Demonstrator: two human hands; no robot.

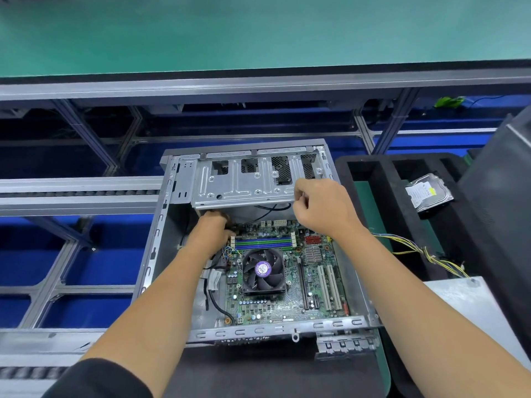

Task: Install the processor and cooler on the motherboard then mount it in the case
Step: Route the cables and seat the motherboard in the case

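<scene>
An open grey computer case (154,248) lies on its side in front of me. Inside it sits the green motherboard (287,307), with a black cooler fan (263,271) mounted near its middle. A silver drive cage (244,182) spans the far end of the case. My left hand (211,231) reaches down to the far left corner of the motherboard, and its fingertips are hidden under the cage. My right hand (321,208) curls its fingers round the right end of the drive cage.
A black foam tray (382,196) to the right holds a hard drive (428,193). Yellow and black cables (425,251) trail over it. A grey metal panel (459,297) lies near right, and a tall dark panel (500,196) stands far right. Conveyor rails (80,196) run on the left.
</scene>
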